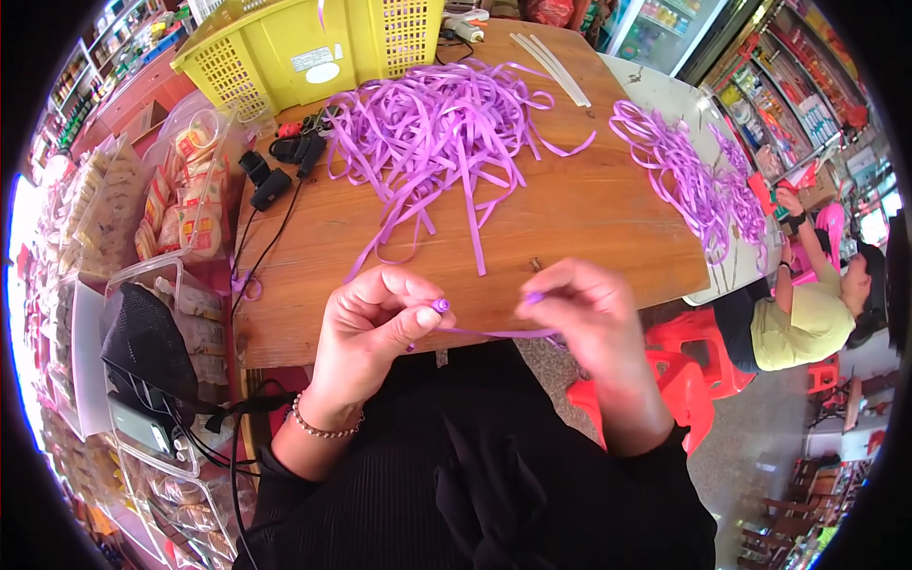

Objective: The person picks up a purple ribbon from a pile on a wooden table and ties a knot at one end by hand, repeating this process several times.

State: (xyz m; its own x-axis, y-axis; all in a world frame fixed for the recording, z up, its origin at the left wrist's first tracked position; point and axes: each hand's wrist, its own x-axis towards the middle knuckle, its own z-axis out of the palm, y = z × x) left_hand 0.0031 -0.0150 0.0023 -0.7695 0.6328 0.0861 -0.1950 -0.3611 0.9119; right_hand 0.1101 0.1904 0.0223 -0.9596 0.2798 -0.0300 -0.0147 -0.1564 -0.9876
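My left hand [370,328] pinches a small tight roll of purple ribbon [441,305] between thumb and fingertips, over the near edge of the wooden table [608,209]. A strip of the same ribbon [503,333] runs from it across to my right hand [594,318]. That hand is closed and smeared by motion, with a bit of purple showing at its fingertips. Beyond both hands lies a large tangled heap of purple ribbons [446,123], with loose ends trailing toward me.
A yellow crate [323,57] stands behind the heap. White glue sticks [551,68] lie at the far right; black cables and a small black device [271,188] lie left. Packaged snacks [190,195] flank the table. Another person [803,313] sits right, by more ribbons [689,180] and red stools [684,380].
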